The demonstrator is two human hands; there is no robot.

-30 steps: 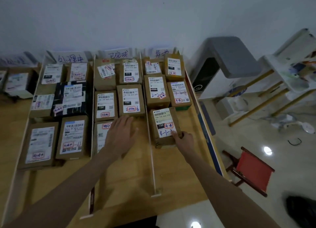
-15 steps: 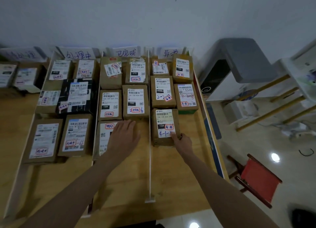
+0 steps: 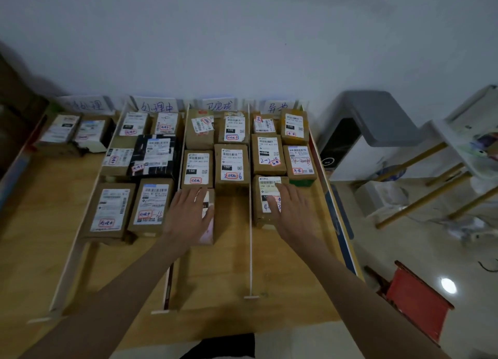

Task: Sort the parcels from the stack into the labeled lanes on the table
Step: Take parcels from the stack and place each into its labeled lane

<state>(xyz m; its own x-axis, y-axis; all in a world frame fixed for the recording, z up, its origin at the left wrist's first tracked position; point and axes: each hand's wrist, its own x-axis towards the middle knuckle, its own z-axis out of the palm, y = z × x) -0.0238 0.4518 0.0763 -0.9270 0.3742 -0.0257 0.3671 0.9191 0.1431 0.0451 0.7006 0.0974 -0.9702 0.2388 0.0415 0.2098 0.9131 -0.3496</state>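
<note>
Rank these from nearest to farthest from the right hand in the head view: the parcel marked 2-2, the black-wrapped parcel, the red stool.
1. Parcel marked 2-2: just beyond the right hand, same lane.
2. Black-wrapped parcel: two lanes left.
3. Red stool: on the floor, right of the table.

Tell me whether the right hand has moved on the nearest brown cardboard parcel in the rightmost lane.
Yes. The right hand slid from that parcel's near right corner up over its label, toward the wall.

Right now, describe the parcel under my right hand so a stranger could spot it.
Find the wooden table split into lanes by white strips. In the rightmost lane, it is the nearest brown parcel, under the right hand. Unlike its neighbours, it stands alone in its row, with blue handwriting starting "4-".
</note>
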